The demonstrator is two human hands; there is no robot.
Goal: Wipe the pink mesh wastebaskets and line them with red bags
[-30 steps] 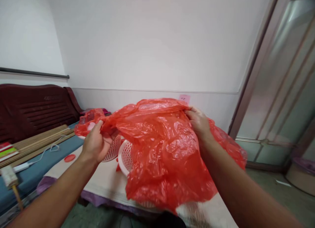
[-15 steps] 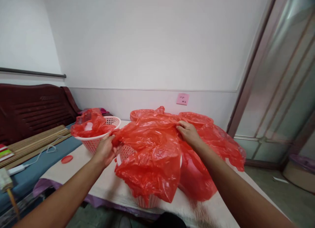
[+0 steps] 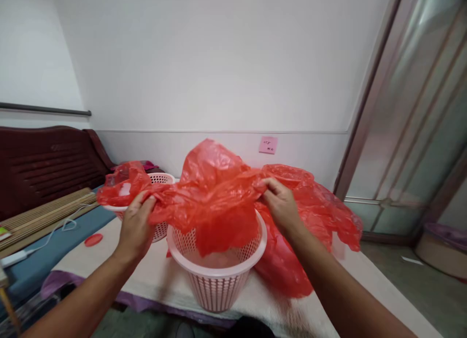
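Both hands hold a thin red plastic bag stretched between them over a pink perforated basket. My left hand pinches the bag's left side, and my right hand grips it at the right. Its lower part hangs down inside the basket's rim, while the top billows up behind. Right of the basket lies more red plastic, spread over something mostly hidden. Another pink basket stands behind my left hand, with crumpled red plastic over its rim.
A round red lid lies on the cream-covered table at the left. Beyond it are a blue cushion, a white cable and a dark wooden backrest. A pink note sticks to the wall. A glass door stands at the right.
The bag has been lifted up and back off the basket's front, so the basket's rim and front wall now show. My left hand has moved left and slightly nearer.
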